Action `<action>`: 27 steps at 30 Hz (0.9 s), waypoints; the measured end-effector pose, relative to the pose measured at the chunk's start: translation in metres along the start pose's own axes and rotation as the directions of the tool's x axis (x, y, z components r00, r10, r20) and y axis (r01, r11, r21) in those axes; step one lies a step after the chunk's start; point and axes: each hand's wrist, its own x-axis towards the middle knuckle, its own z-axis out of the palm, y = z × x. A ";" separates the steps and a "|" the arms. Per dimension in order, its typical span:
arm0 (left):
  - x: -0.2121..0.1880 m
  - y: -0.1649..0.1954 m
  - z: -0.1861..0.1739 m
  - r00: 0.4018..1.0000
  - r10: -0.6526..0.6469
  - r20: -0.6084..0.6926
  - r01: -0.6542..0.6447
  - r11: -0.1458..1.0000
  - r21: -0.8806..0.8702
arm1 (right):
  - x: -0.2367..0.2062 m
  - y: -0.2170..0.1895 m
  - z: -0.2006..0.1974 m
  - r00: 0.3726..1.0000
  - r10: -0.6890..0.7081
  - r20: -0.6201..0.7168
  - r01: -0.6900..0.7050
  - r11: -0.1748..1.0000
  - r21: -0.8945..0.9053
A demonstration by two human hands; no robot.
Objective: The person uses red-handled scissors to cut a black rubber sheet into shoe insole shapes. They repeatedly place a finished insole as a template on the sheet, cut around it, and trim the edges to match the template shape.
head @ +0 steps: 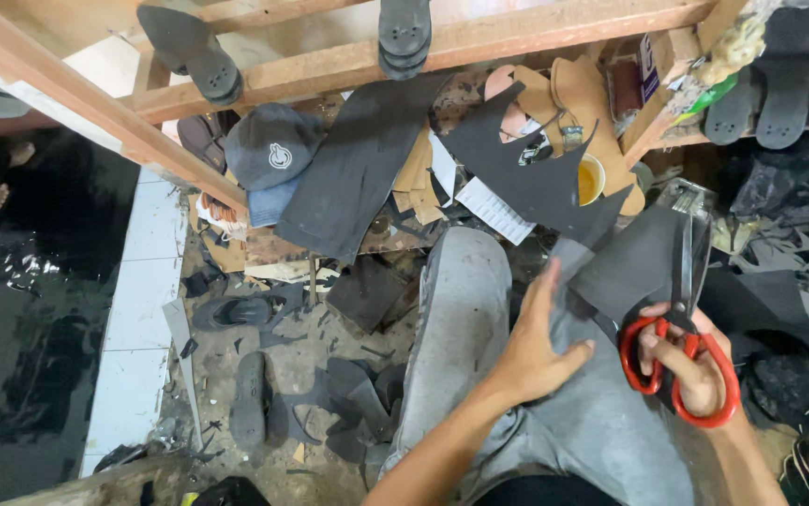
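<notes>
The right hand point(695, 361), closed through the red-handled steel scissors point(681, 309), cuts the dark grey rubber sheet point(634, 258); the left hand point(531, 351) pinches it flat against the grey-trousered knee. Best keep the sheet taut.

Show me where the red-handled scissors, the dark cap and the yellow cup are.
red-handled scissors point(681, 370): head view, on the red handle loops in the right hand.
dark cap point(269, 145): head view, on the crown of the cap.
yellow cup point(590, 180): head view, on its yellow inside, partly hidden by a dark sheet.
</notes>
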 end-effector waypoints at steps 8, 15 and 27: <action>0.048 -0.013 -0.010 0.924 0.227 -0.307 -0.148 0.955 0.259 | -0.005 -0.053 -0.006 0.974 -0.023 0.225 -0.013 0.988 0.156; -0.028 -0.017 -0.095 0.849 -0.251 -0.465 0.115 0.947 -0.301 | 0.056 -0.094 0.050 0.984 0.169 0.063 -0.156 0.972 -0.177; -0.090 -0.023 -0.154 0.583 0.129 -0.802 0.350 0.851 0.391 | 0.262 -0.010 0.234 0.962 -0.228 0.150 0.243 0.472 -0.847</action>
